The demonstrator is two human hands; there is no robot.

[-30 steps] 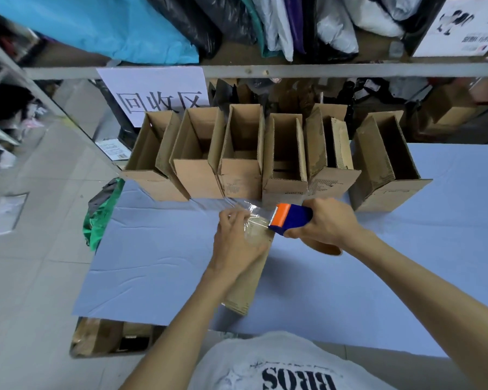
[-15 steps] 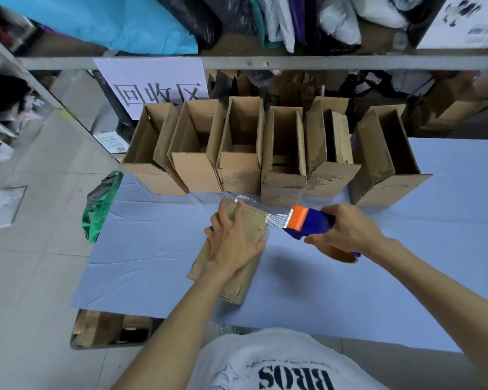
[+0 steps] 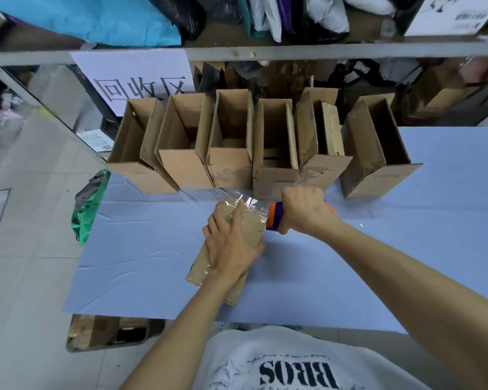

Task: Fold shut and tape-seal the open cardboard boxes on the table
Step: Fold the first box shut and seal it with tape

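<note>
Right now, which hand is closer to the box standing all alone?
Right. The right hand, gripping the tape gun, is just in front and left of the lone box; the left hand presses the taped box farther left.

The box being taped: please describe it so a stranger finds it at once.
On the blue table, six open boxes stand in a row at the far edge. One box lies alone before them, under the left hand. Only this one is closed and carries clear tape.
</note>
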